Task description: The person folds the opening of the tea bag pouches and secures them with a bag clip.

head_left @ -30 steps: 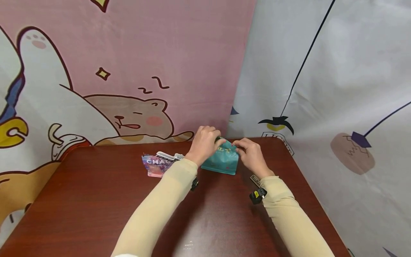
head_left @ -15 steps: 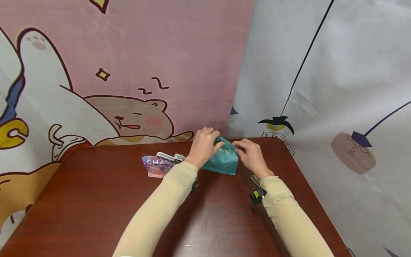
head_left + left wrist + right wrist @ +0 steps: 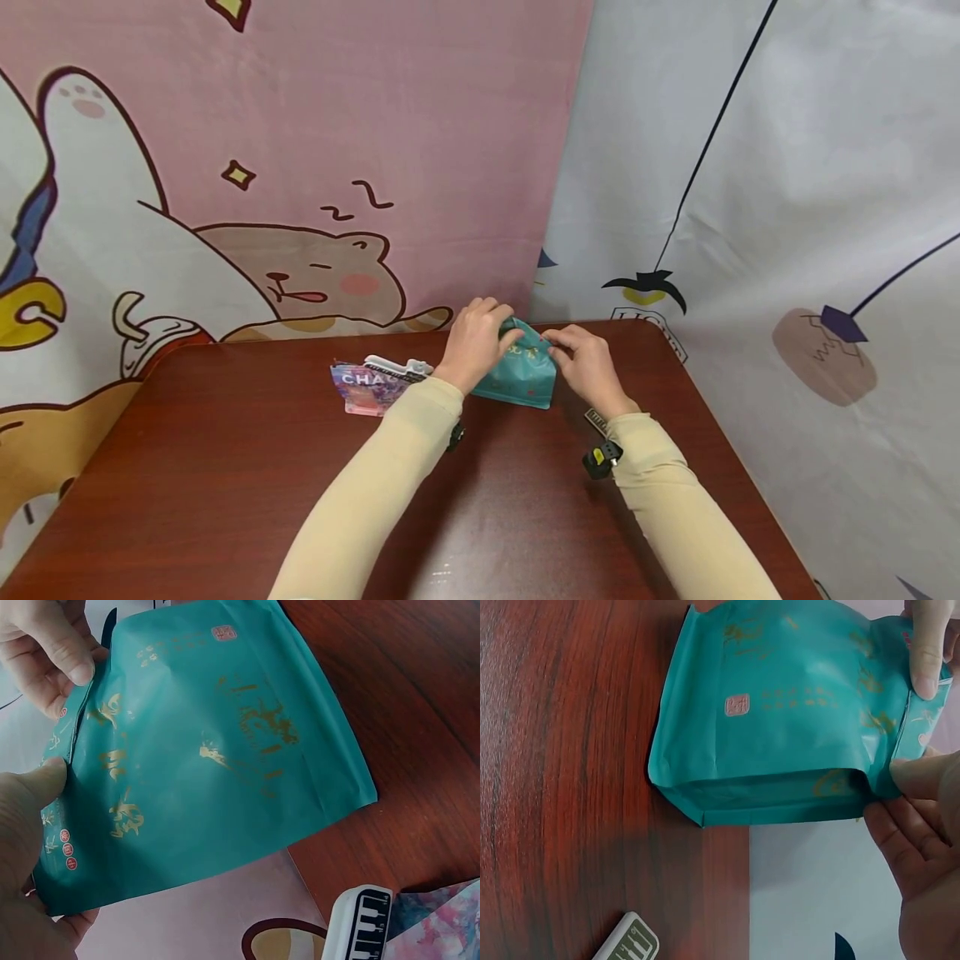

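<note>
Teal pouch [image 3: 517,375] sits at the middle of the head view, its base down at the table [image 3: 262,475] and its top between your two hands. Starting from the left, you have a pink printed pouch [image 3: 363,392] left of centre, with a white piano-key-patterned piece [image 3: 392,367] along its upper edge. Next comes your left hand [image 3: 472,337], pinching the teal pouch's upper left; in the left wrist view your left thumb [image 3: 49,778] presses on the folded top. Your right hand [image 3: 588,362] pinches the upper right corner, and in the right wrist view your right thumb [image 3: 919,778] lies on the fold.

In the left wrist view the folded top is at the left and the base at the right, the long axis running between them; in the right wrist view the base points left.

Your left sleeve [image 3: 371,492] overlaps the pink pouch's right end, and your left hand covers the teal pouch's upper left. The left wrist view cuts it off at the upper edge. Its gold lettering is too small for you to read in the head view.
</note>
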### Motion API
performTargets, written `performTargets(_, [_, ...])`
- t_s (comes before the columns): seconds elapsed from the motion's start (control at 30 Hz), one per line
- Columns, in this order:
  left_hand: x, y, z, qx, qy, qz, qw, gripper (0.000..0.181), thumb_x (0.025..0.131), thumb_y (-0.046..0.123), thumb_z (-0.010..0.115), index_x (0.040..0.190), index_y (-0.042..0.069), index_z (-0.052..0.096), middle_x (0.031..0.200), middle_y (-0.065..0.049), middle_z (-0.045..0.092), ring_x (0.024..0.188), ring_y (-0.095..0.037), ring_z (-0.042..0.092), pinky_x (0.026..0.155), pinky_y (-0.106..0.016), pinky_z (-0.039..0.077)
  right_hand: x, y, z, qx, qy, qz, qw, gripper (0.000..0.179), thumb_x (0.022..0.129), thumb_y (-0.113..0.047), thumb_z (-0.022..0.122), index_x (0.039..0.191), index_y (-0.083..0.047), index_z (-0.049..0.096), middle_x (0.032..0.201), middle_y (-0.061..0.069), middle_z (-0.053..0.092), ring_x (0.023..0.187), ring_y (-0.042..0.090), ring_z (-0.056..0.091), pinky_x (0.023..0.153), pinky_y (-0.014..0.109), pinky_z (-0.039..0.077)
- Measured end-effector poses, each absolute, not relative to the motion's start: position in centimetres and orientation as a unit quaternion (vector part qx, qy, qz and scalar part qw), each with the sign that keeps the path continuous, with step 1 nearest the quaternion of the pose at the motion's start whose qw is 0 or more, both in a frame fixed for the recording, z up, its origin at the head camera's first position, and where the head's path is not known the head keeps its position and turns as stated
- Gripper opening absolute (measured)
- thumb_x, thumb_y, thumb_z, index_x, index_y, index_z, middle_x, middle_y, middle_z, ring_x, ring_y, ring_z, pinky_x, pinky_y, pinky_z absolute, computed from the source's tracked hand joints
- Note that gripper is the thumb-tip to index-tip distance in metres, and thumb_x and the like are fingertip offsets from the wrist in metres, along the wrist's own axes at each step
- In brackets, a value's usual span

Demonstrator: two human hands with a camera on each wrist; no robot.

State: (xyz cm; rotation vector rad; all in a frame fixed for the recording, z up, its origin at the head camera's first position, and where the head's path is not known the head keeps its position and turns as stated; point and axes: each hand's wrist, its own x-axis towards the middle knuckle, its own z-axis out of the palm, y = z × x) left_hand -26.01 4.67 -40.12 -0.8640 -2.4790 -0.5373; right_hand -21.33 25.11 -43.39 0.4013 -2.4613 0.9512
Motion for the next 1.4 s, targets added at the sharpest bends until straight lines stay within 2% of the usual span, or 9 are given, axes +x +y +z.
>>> performTargets(0.3, [-26.2,4.7,-40.2,-0.306,-0.903,-0.208,0.218,0.034,0.096,0.034,0.075,0.117,0.008,0.075,0.107,-0.008,0.07,0.099,-0.026,0.063,0.09,-0.038,0.053,-20.9,24.7,-43.0,0.126,-0.902,0.342,0.232,0.024,0.09,0.006,0.075,0.112,0.0,0.078,0.102,0.017,0.073,0.078,0.028,0.066,0.068,0.042,0.053])
performTargets(0.63, [-26.2,4.7,-40.3,-0.307,-0.901,-0.215,0.22,0.033,0.095,0.033,0.076,0.116,0.008,0.075,0.107,-0.008,0.071,0.098,-0.027,0.063,0.09,-0.038,0.053,-20.5,24.8,-42.5,0.125,-0.901,0.349,0.225,0.023,0.09,0.006,0.074,0.113,0.002,0.077,0.104,0.019,0.072,0.086,0.032,0.07,0.076,0.047,0.059])
performTargets(1.4, [-26.0,4.6,-40.1,-0.31,-0.899,-0.228,0.208,0.033,0.094,0.032,0.077,0.116,0.008,0.075,0.107,-0.009,0.07,0.098,-0.027,0.062,0.091,-0.039,0.053,-19.1,26.0,-42.5,0.111,-0.915,0.34,0.184,0.026,0.094,-0.001,0.073,0.119,-0.001,0.075,0.109,0.018,0.071,0.085,0.03,0.065,0.078,0.046,0.056])
